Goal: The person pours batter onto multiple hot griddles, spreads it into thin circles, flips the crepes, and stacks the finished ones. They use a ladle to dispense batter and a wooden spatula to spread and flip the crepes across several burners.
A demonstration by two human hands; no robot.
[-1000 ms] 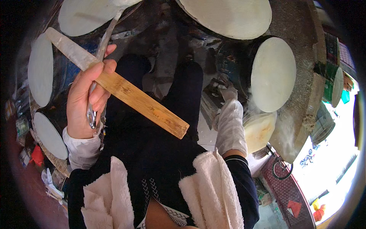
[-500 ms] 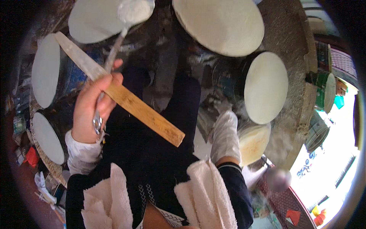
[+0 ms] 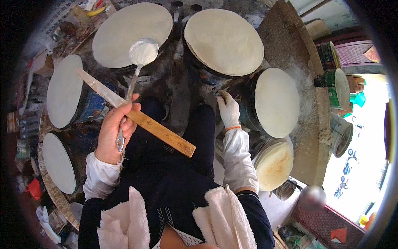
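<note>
My bare left hand (image 3: pixel 111 135) is closed round a metal ladle (image 3: pixel 132 86) and a flat wooden scraper (image 3: pixel 159 130), which cross in its grip. White paste or powder lies in the ladle's bowl, held over the near edge of the back-left drum's round pale top (image 3: pixel 124 31). The scraper's whitened end points to the far left. My right hand (image 3: pixel 229 111), in a white glove, has its fingers curled at a small dark part low beside the right-hand drum (image 3: pixel 244 97). What they grip is too small to make out.
Several dark drums with round pale tops ring me, among them the back-right one (image 3: pixel 224 41) and the left one (image 3: pixel 64 91). Browned round flatbreads (image 3: pixel 274 166) lie stacked at the lower right. A brown board (image 3: pixel 286 37) stands behind the right drums; smoke or steam drifts there.
My view has shifted, showing more of the far side. My right hand has reached forward from beside the right drum to its front. My left hand still holds the ladle and scraper.
</note>
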